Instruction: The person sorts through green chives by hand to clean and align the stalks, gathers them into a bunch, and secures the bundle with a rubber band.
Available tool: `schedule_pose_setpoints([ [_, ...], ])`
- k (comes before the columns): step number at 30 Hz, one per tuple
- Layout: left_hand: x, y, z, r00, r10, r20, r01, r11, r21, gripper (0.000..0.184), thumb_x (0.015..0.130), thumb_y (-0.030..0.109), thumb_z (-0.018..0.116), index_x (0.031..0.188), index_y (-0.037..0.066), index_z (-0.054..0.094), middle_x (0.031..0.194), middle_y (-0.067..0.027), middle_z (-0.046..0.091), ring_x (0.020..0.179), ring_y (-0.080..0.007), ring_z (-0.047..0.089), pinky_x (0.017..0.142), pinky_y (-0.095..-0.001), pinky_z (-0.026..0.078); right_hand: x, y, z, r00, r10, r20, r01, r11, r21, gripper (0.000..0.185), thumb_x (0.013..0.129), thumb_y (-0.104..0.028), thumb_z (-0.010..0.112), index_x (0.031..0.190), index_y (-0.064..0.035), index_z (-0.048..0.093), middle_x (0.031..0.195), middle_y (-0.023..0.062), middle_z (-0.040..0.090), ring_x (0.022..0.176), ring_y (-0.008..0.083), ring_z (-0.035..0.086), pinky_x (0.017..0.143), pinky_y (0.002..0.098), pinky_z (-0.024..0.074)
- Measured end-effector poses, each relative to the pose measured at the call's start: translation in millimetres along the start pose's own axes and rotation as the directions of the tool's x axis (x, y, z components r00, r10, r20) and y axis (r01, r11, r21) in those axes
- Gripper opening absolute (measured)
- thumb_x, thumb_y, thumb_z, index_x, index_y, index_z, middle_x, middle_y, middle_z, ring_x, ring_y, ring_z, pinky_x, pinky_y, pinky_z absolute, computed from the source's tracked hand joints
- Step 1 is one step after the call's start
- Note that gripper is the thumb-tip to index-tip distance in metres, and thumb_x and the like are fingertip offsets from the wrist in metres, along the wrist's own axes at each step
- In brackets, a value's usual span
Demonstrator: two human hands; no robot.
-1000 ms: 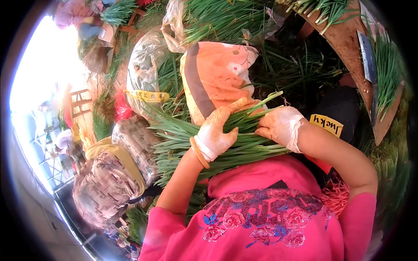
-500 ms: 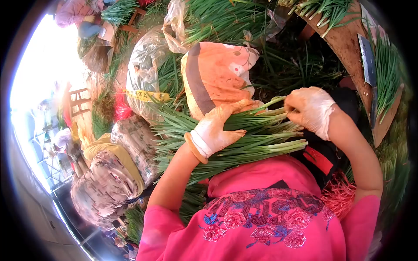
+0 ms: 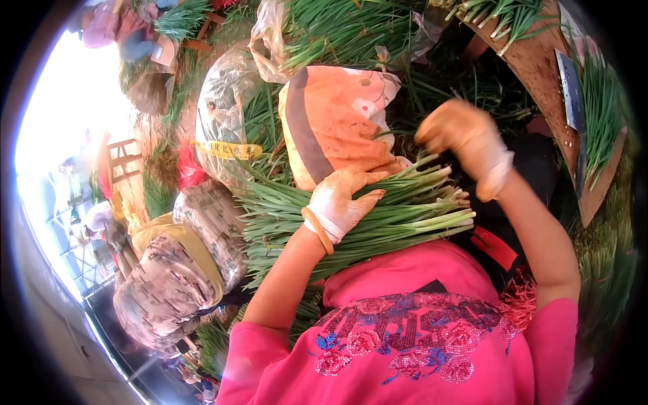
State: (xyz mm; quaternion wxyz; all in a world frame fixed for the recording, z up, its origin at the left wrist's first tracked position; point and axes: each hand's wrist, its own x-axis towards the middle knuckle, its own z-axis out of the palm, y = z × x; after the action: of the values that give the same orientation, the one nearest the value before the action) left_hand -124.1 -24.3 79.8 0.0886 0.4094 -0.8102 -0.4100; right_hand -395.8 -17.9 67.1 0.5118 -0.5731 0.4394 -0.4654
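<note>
A bundle of chives (image 3: 425, 212), green leaves to the left and pale stem ends to the right, lies across my lap. My left hand (image 3: 344, 200), in a stained white glove, holds the bundle near its middle with the thumb apart from the fingers. Above the stem ends, my gloved right hand (image 3: 468, 138) is raised clear of the bundle. Its fingers look bent but are smeared by motion, so whether anything is in them does not show. An orange cloth (image 3: 351, 128) with a brown band lies just beyond the left hand.
At the right, a wide-bladed knife (image 3: 568, 91) lies by a wooden board (image 3: 533, 67) and more chives (image 3: 601, 118). Clear plastic bags (image 3: 226, 101) and a chive heap (image 3: 354, 30) are beyond the cloth. Red strips (image 3: 520, 300) hang beside me. A person (image 3: 165, 290) sits at the left.
My right hand has moved up and a little left, away from the stem ends. My left hand has shifted slightly right along the bundle.
</note>
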Motion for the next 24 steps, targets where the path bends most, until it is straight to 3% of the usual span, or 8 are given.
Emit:
schedule_pose_setpoints([
  [2,0,0,0,1.0,0.007,-0.009,-0.007,1.0,0.0,0.035,0.08,0.019,0.071,0.114,0.011,0.068,0.108,-0.0151,0.066,0.101,-0.0344,0.062,0.088,-0.0417,0.048,-1,-12,-44,0.891,0.264,-0.37,-0.251,0.964,0.083,0.037,0.1,-0.032,0.047,0.087,-0.0016,0.064,0.078,0.0053,0.062,0.063,0.0131,0.054,0.063,0.0274,0.0461],
  [7,-1,5,3,0.995,0.06,-0.079,-0.058,0.998,0.026,0.032,0.079,0.017,0.072,0.11,0.012,0.068,0.098,-0.0136,0.066,0.093,-0.0341,0.062,0.082,-0.0416,0.049,-8,-11,-25,0.99,0.136,-0.024,-0.133,0.899,-0.417,0.024,0.092,-0.022,0.057,0.1,-0.0036,0.069,0.084,0.0057,0.067,0.082,0.0147,0.064,0.078,0.0276,0.0511],
  [8,0,6,4,0.994,0.074,-0.083,-0.072,0.997,0.024,0.031,0.079,0.017,0.072,0.11,0.011,0.068,0.096,-0.0132,0.066,0.092,-0.0339,0.062,0.081,-0.0416,0.049,-8,-17,-8,0.879,0.475,0.032,-0.461,0.866,-0.193,0.029,0.087,-0.015,0.061,0.113,-0.0051,0.068,0.097,0.0065,0.065,0.09,0.0151,0.062,0.085,0.028,0.0497],
  [10,-1,7,4,0.992,0.088,-0.094,-0.086,0.996,0.024,0.03,0.079,0.017,0.072,0.108,0.011,0.069,0.092,-0.0125,0.065,0.089,-0.0336,0.061,0.078,-0.0414,0.049,-5,-6,7,0.771,0.59,0.237,-0.552,0.806,-0.213,0.029,0.085,-0.011,0.063,0.113,-0.0048,0.067,0.097,0.0052,0.065,0.089,0.0145,0.062,0.083,0.0271,0.0498],
  [18,-6,2,8,0.975,0.13,-0.178,-0.121,0.991,0.061,0.028,0.075,0.012,0.075,0.103,0.009,0.069,0.088,-0.0114,0.064,0.085,-0.0321,0.062,0.076,-0.0402,0.049,3,-10,-27,0.889,0.278,-0.364,-0.153,0.929,0.337,0.029,0.095,-0.024,0.054,0.079,-0.0028,0.067,0.08,0.0055,0.068,0.072,0.0096,0.058,0.07,0.0258,0.0475],
  [20,-6,2,7,0.977,0.116,-0.181,-0.108,0.993,0.051,0.028,0.077,0.014,0.074,0.104,0.01,0.069,0.088,-0.0115,0.063,0.085,-0.0332,0.061,0.076,-0.0422,0.049,-7,-6,-93,0.969,0.184,-0.165,-0.138,0.956,0.259,0.038,0.098,-0.03,0.049,0.077,-0.0029,0.065,0.075,0.0077,0.067,0.066,0.0108,0.059,0.061,0.0264,0.0476],
  [22,-5,5,4,0.98,0.094,-0.177,-0.089,0.995,0.04,0.028,0.076,0.013,0.074,0.104,0.01,0.069,0.087,-0.0116,0.063,0.084,-0.0332,0.061,0.076,-0.0421,0.048,-18,-25,-85,0.872,0.466,-0.149,-0.482,0.871,-0.098,0.04,0.099,-0.032,0.049,0.077,-0.0024,0.066,0.069,0.0093,0.066,0.061,0.0128,0.061,0.053,0.0269,0.0475],
  [24,-4,9,1,0.99,0.059,-0.132,-0.05,0.997,0.066,0.031,0.077,0.012,0.073,0.108,0.011,0.068,0.092,-0.0117,0.065,0.089,-0.0326,0.061,0.079,-0.041,0.049,-22,-47,-45,0.893,0.442,0.081,-0.386,0.847,-0.367,0.03,0.091,-0.032,0.059,0.085,-0.0055,0.071,0.075,0.0097,0.069,0.067,0.0188,0.067,0.057,0.0293,0.0515],
])
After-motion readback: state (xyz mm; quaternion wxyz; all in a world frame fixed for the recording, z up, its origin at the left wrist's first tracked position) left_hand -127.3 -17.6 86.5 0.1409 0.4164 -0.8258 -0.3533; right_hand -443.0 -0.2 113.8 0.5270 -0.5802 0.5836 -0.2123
